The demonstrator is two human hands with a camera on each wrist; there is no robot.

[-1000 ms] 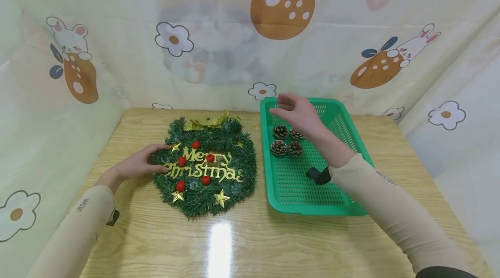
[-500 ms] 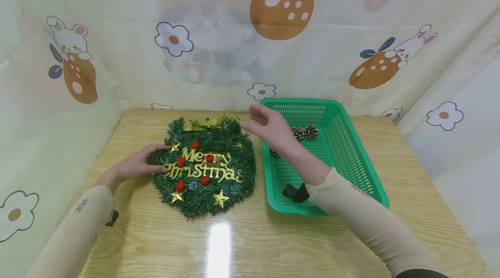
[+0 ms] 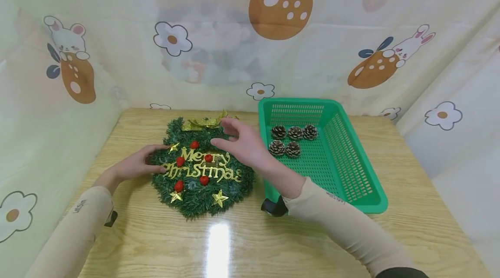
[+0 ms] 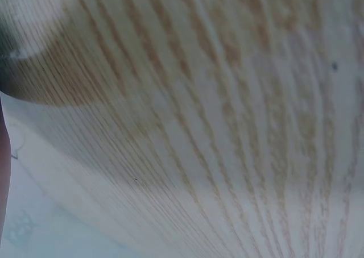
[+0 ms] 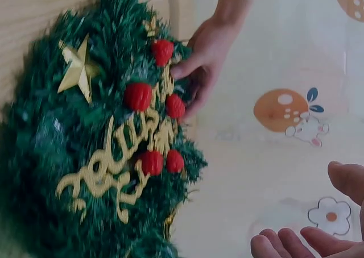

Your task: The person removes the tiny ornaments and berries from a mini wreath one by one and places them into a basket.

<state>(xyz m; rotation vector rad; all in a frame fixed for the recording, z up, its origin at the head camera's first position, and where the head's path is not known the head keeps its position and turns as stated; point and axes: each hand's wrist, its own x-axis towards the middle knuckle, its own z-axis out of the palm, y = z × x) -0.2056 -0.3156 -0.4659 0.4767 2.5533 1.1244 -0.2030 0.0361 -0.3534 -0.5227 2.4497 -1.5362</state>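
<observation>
A green Christmas wreath [image 3: 238,191] lies on the table with gold "Merry Christmas" lettering [image 3: 201,169], several red berries [image 3: 179,186], gold stars [image 3: 220,198] and a gold bow [image 3: 205,122]. My left hand [image 3: 134,165] grips its left edge, as the right wrist view also shows, fingers and thumb apart on the greenery. Above the wreath's upper right part hovers my right hand [image 3: 244,143], empty, with fingers loosely bent and thumb apart. The left wrist view holds mostly tabletop [image 4: 227,127]; the left hand's work is out of it.
Right of the wreath stands a green plastic basket [image 3: 365,173], with several pine cones [image 3: 293,150] grouped at its left back. A patterned curtain [image 3: 218,69] closes off the back and sides of the wooden table [image 3: 156,243].
My right hand has moved left, from over the basket to over the wreath, uncovering the pine cones. The left hand has stayed at the wreath's left edge.
</observation>
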